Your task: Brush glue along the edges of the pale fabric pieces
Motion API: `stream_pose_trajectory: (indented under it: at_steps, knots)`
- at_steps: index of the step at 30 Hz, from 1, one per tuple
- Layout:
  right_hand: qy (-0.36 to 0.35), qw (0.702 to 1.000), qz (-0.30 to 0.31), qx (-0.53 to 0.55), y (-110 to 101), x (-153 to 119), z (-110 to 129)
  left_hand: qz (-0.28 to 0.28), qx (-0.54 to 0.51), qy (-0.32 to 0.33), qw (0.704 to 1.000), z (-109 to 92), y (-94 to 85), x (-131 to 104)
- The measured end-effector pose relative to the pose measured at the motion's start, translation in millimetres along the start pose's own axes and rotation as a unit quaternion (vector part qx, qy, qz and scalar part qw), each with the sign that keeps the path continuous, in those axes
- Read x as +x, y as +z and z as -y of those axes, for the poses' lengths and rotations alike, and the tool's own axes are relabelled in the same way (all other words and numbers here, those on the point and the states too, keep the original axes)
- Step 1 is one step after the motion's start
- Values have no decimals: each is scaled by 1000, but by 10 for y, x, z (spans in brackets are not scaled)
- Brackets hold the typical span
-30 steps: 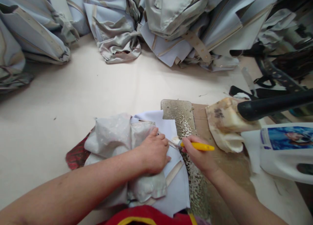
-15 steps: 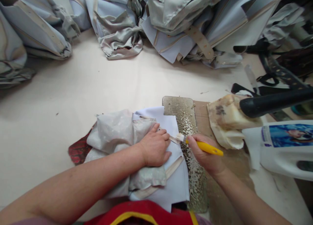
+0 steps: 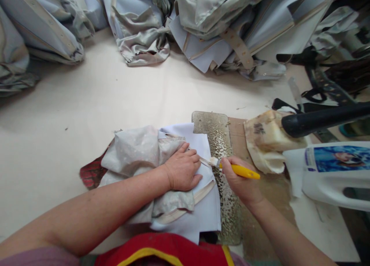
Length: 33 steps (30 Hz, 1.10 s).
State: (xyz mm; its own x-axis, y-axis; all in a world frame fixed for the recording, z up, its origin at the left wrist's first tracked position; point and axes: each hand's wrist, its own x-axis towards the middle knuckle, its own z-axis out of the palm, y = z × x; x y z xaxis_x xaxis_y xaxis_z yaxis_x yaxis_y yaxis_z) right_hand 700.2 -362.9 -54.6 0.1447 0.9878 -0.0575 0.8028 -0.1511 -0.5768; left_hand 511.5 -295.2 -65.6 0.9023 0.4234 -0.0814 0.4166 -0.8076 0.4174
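A pale grey and light blue fabric piece (image 3: 130,150) lies bunched near the table's front edge, its flat blue part reaching over a speckled, crusted board (image 3: 211,123). Flat on it rests my left hand (image 3: 183,168), fingers spread and pressing the cloth beside a narrow beige strip. In my right hand (image 3: 238,177) is a brush with a yellow handle (image 3: 245,172). The pale bristles touch the strip's end at the right edge of the blue fabric.
Piles of similar grey-blue fabric pieces (image 3: 144,46) line the back of the table (image 3: 101,92). To the right stand a stained, cut-open container (image 3: 264,139) with a black handle-like bar above it, and a white jug (image 3: 326,189) with a blue label. Brown cardboard lies beneath.
The brush and my right hand have shifted very slightly left, bristles still at the strip's end. My left hand stays pressed on the fabric. The whole view has moved a little.
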Motion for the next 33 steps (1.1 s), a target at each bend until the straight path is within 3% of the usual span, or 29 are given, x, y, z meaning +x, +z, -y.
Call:
stream_pose_trajectory:
  at_steps: [5, 11, 16, 19, 23, 27, 33]
  knots:
    - [14, 996, 79, 39, -23, -85, 19, -9, 10, 5, 1000, -1, 25, -7]
    - [81, 993, 63, 60, -114, -172, 51, -4, 20, 10, 1000, -11, 16, -7]
    - [188, 962, 135, 145, -104, -272, 45, 17, 36, 0, 999, -56, 17, 3]
    - [223, 954, 133, 148, -133, -321, 36, 28, 41, -9, 999, -88, 18, 5]
    - [151, 972, 108, 141, -95, -311, 3, 25, 38, -13, 999, -100, 19, 5]
    - [78, 993, 23, 80, -79, -332, -30, 20, 33, -15, 999, -96, 18, 6]
    - [49, 993, 62, 88, -74, -487, -104, 17, 39, -13, 999, -114, 15, 2]
